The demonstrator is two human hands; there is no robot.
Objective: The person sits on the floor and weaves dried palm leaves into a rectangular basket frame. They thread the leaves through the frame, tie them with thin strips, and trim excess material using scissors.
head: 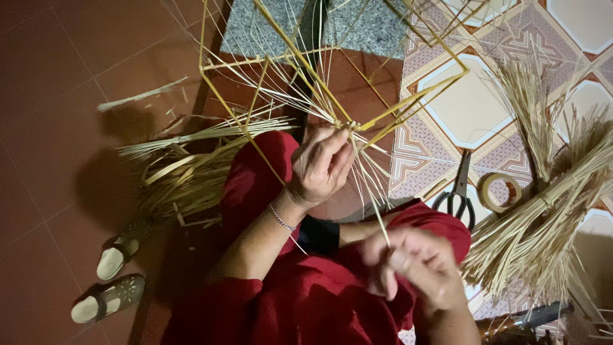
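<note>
Pinching a joint of the bamboo-strip frame (332, 83), the left hand (319, 167) closes its fingers around the point where several yellow strips cross, just above the person's lap. The frame stands open and angular over the dark red floor tiles (57, 96), its far side reaching over a grey stone slab (377, 29) at the top edge of the view. Thin pale slivers fan out from the gripped joint and hang down toward the lap.

The right hand (418, 265) sits lower, blurred, with its fingers curled around one thin bamboo sliver (378, 220) that runs up toward the joint; thumb and forefinger appear to clamp it. A thin bracelet (281, 218) circles the left wrist. The person wears red clothing (306, 300).

A loose pile of bamboo strips (191, 166) lies on the red tiles to the left of the lap, and beyond it, toward the lower left corner, a pair of sandals (112, 278). To the right, on the patterned tiles (472, 108), black scissors (458, 195) lie just beside a roll of tape (499, 190), and a thick bundle of bamboo slivers (549, 211) spreads next to them.
</note>
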